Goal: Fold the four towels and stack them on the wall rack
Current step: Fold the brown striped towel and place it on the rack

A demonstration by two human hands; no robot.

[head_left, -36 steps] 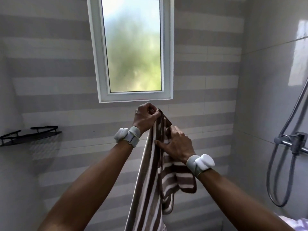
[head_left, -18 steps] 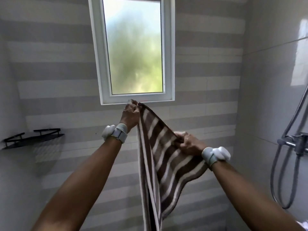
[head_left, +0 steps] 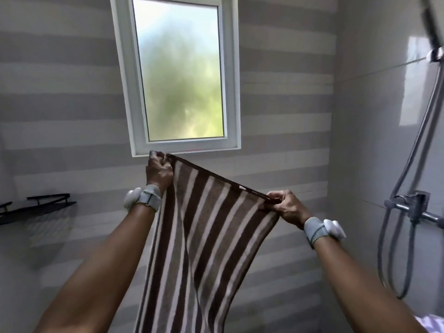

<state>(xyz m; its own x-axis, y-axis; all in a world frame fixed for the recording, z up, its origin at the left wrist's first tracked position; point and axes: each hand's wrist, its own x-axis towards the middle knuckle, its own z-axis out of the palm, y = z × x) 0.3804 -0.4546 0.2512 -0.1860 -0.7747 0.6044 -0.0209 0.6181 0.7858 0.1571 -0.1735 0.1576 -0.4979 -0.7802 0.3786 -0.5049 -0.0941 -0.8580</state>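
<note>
A brown and white striped towel [head_left: 204, 231] hangs spread out in front of me, below the window. My left hand [head_left: 158, 170] pinches its upper left corner, held high near the window sill. My right hand [head_left: 287, 207] pinches the other top corner, lower and to the right, so the top edge slopes down to the right. The towel's lower part runs out of the frame's bottom edge. A black wall rack [head_left: 36, 207] is fixed to the wall at the far left, with nothing seen on it.
A white-framed frosted window [head_left: 179, 75] sits in the striped tile wall ahead. At the right, a chrome shower mixer [head_left: 413, 206] with a looped hose [head_left: 389, 248] juts from the side wall. A bit of pale cloth [head_left: 430, 322] shows at the bottom right corner.
My hands have moved apart: the right hand slid along the top edge to the right corner, and the towel went from a bunched strip to a spread, flat sheet. The left hand rose slightly.
</note>
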